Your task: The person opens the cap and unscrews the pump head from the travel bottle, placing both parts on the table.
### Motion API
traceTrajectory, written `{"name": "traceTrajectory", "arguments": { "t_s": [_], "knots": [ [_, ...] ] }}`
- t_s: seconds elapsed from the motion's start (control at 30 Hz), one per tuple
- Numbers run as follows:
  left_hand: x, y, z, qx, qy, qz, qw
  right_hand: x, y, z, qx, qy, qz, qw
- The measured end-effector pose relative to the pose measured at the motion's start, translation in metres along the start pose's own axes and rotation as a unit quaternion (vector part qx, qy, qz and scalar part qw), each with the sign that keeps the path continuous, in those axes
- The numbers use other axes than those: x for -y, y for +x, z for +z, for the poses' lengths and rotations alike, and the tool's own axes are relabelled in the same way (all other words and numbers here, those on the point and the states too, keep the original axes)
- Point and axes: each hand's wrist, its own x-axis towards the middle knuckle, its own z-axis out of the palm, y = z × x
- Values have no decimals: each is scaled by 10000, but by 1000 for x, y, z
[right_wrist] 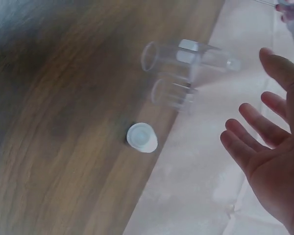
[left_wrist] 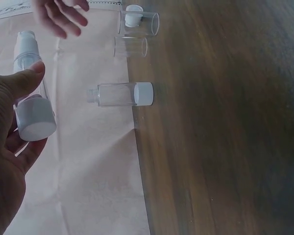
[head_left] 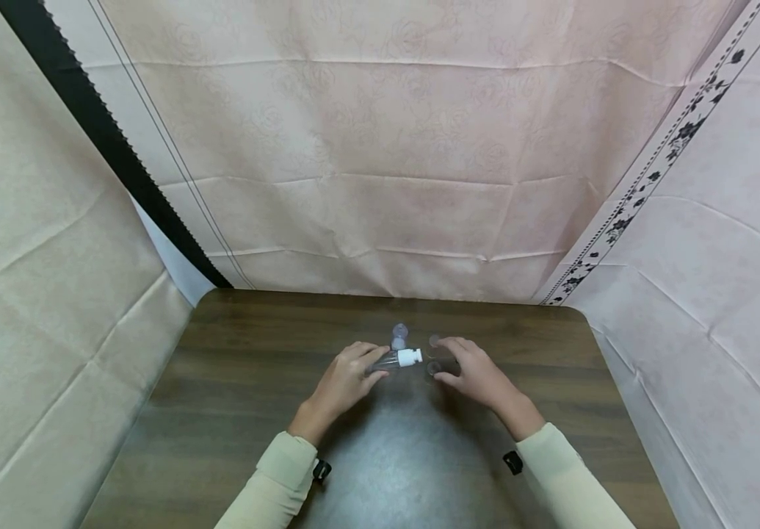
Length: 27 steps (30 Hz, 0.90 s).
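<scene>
My left hand [head_left: 346, 376] grips a clear bottle [head_left: 389, 360] with a white collar at one end, held tilted above the table. In the left wrist view, that bottle's white base [left_wrist: 36, 120] faces the camera, with the thumb across the clear body. My right hand [head_left: 477, 373] has its fingers apart and holds nothing in the right wrist view. Nearest to it are two clear cylindrical covers [right_wrist: 172, 92] [head_left: 434, 341] and a small white pump head [right_wrist: 141, 137]. A second clear bottle [left_wrist: 116, 94] with a white base stands beyond the left hand.
All the loose parts are on the dark wooden table [head_left: 247, 367], towards its far edge. Pale cloth [head_left: 366, 147] hangs behind the table and at both sides. Dark wrist devices [head_left: 513, 462] show at both cuffs.
</scene>
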Motion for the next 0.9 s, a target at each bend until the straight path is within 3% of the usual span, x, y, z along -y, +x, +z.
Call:
{"name": "traceTrajectory", "arguments": {
  "t_s": [0.27, 0.43, 0.53, 0.73, 0.9],
  "knots": [
    [-5, 5, 3, -2, 94, 230, 9997, 4, -5, -12, -522, 1212, 217, 9910],
    [-9, 9, 3, 8, 92, 263, 9996, 6, -6, -17, -525, 2621, 377, 9629],
    [-10, 13, 5, -16, 90, 311, 9995, 5, -7, -19, -528, 3152, 396, 9467],
    [-15, 18, 8, 3, 173, 356, 9992, 11, -7, -18, -462, 3868, 464, 9198],
    [-17, 20, 11, 85, 228, 444, 9987, 16, -7, -12, -375, 4048, 611, 9116]
  ]
}}
